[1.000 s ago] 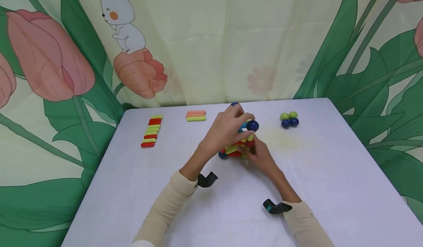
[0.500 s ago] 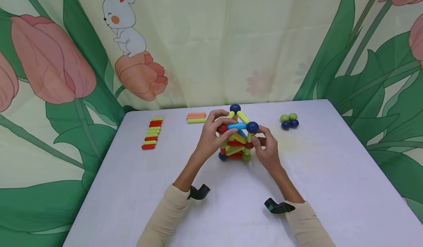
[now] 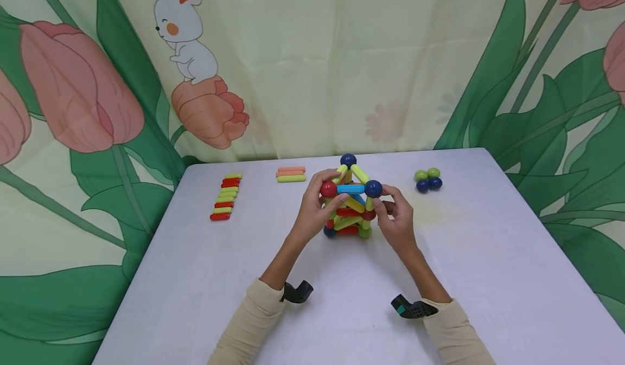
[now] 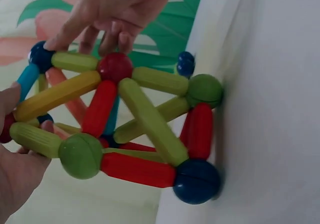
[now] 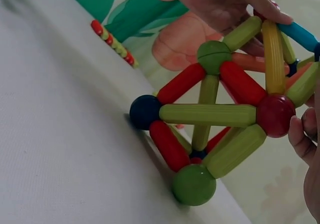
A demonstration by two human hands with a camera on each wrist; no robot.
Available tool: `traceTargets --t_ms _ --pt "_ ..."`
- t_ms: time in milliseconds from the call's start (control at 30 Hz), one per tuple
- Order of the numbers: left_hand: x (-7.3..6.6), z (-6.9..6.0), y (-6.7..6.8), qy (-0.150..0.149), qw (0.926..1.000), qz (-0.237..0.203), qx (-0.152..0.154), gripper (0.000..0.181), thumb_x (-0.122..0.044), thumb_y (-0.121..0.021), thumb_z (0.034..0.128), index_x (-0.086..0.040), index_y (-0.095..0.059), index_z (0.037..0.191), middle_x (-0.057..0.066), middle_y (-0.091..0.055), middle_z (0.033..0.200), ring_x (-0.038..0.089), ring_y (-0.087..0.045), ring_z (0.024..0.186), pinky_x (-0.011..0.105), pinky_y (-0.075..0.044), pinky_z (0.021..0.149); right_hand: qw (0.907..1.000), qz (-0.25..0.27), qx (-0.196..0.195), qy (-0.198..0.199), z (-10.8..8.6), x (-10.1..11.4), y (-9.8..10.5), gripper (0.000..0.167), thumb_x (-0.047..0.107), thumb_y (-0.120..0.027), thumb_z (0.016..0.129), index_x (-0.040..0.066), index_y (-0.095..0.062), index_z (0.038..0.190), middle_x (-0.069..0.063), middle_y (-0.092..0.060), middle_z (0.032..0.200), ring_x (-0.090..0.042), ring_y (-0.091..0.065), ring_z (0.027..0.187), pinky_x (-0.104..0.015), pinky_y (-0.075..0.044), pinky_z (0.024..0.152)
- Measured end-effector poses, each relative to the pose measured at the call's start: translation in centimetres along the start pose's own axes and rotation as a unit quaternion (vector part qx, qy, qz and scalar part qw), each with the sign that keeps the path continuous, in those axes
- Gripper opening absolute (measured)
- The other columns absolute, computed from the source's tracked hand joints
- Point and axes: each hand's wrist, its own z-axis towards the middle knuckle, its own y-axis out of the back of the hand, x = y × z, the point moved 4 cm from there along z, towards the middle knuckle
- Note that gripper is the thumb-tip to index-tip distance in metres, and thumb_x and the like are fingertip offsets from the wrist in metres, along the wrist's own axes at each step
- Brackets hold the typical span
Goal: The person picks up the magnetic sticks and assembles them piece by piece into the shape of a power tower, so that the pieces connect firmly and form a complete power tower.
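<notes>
Red, lime and navy, the ball-and-rod frame stands on the counter, left hand pinching its upper red ball, right hand pinching the near navy ball; the step looks like settling the blue rod between those balls, and the next move probably calls for easing off without tugging the joints

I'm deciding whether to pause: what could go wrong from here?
A bright blue ridged rod joins the shiny red ball at the left hand to the shiny dark blue ball at the right hand; uneven pulling might pop it loose.

The multicoloured ball-and-rod structure stands on round lower balls on the white tabletop, so a sideways push could slide or tip it.
</notes>
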Motion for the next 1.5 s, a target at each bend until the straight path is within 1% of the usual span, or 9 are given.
traceTargets --t_ms 233,400,500,600,733,900,1000,1200,1500 --pt "1.5 -1.0 0.3 0.023 0.9994 -0.005 -0.025 0.055 -0.021 -0.066 0.0936 -0.015 -0.043 0.143 0.005 -0.051 0.141 0.021 -0.051 0.129 0.036 -0.051 0.100 0.9992 -0.027 0.013 0.028 -0.3 -0.6 -0.4 0.029 -0.013 -0.064 0.085 -0.011 -0.055 0.113 -0.015 -0.056 0.092 -0.017 -0.054 0.055 -0.014 -0.045 0.052" --pt "3.2 -1.3 2.1 0.047 0.9971 0.051 0.031 0.046 -0.023 -0.068 0.0921 -0.011 -0.054 0.134 0.006 -0.061 0.129 0.023 -0.057 0.122 0.045 -0.052 0.097 0.9970 -0.052 0.042 0.038 -0.3 -1.0 -0.8 0.028 -0.010 -0.071 0.082 -0.010 -0.058 0.107 -0.015 -0.057 0.092 -0.019 -0.046 0.054 -0.018 -0.040 0.049" --pt "5.0 -1.5 3.7 0.097 0.9835 0.117 0.098 0.039 -0.029 -0.066 0.0935 -0.013 -0.059 0.129 0.004 -0.064 0.126 0.021 -0.059 0.119 0.043 -0.053 0.096 0.9959 -0.065 0.054 0.031 -0.3 -1.4 -0.8 0.028 -0.008 -0.073 0.081 -0.009 -0.061 0.107 -0.015 -0.056 0.097 -0.019 -0.049 0.059 -0.018 -0.043 0.052" --pt "6.5 -1.8 6.3 0.144 0.9642 0.195 0.108 0.035 -0.034 -0.063 0.0953 -0.013 -0.062 0.124 0.004 -0.067 0.121 0.020 -0.062 0.113 0.040 -0.054 0.094 0.9949 -0.072 0.067 0.024 -0.4 -1.7 -0.9 0.030 -0.007 -0.074 0.080 -0.007 -0.061 0.108 -0.014 -0.056 0.098 -0.020 -0.052 0.063 -0.019 -0.047 0.055" --pt "7.2 -2.9 11.6 0.198 0.9246 0.326 -0.002 0.027 -0.023 -0.062 0.0968 -0.008 -0.065 0.119 0.012 -0.067 0.112 0.027 -0.061 0.105 0.041 -0.053 0.091 0.9935 -0.076 0.082 0.019 -0.3 -1.8 -1.1 0.036 -0.005 -0.074 0.080 -0.007 -0.059 0.113 -0.014 -0.056 0.098 -0.021 -0.056 0.065 -0.020 -0.050 0.056" --pt "7.4 -6.2 18.2 0.305 0.8241 0.462 -0.120 0.028 -0.002 -0.060 0.0915 0.002 -0.062 0.119 0.029 -0.052 0.116 0.045 -0.049 0.110 0.056 -0.048 0.088 0.9929 -0.080 0.087 0.012 -0.4 -1.7 -1.2 0.036 -0.004 -0.074 0.081 -0.007 -0.058 0.113 -0.013 -0.054 0.096 -0.017 -0.058 0.066 -0.020 -0.050 0.056" --pt "8.0 -7.9 20.2 0.359 0.7897 0.484 -0.114 0.036 0.002 -0.057 0.0897 0.006 -0.056 0.125 0.033 -0.045 0.119 0.051 -0.044 0.113 0.066 -0.043 0.091 0.9929 -0.082 0.085 0.014 -0.4 -1.9 -1.2 0.036 -0.004 -0.074 0.081 -0.008 -0.057 0.113 -0.012 -0.053 0.095 -0.012 -0.057 0.067 -0.020 -0.050 0.056" --pt "9.2 -8.9 21.0 0.398 0.7869 0.465 -0.078 0.044 -0.004 -0.057 0.0926 0.002 -0.047 0.135 0.034 -0.040 0.126 0.052 -0.044 0.116 0.068 -0.041 0.093 0.9925 -0.080 0.088 0.027 -0.3 -1.7 -1.3 0.045 -0.006 -0.075 0.080 -0.006 -0.056 0.121 -0.012 -0.051 0.094 -0.013 -0.054 0.063 -0.021 -0.048 0.054" --pt "9.6 -9.3 20.5 0.402 0.7911 0.458 -0.051 0.014 -0.008 -0.062 0.0922 0.003 -0.063 0.102 0.025 -0.052 0.099 0.036 -0.055 0.089 0.042 -0.051 0.069 0.9918 -0.086 0.090 0.028 -0.6 -1.4 -1.4 0.051 -0.006 -0.074 0.080 -0.003 -0.055 0.127 -0.012 -0.052 0.095 -0.014 -0.054 0.062 -0.022 -0.048 0.054"
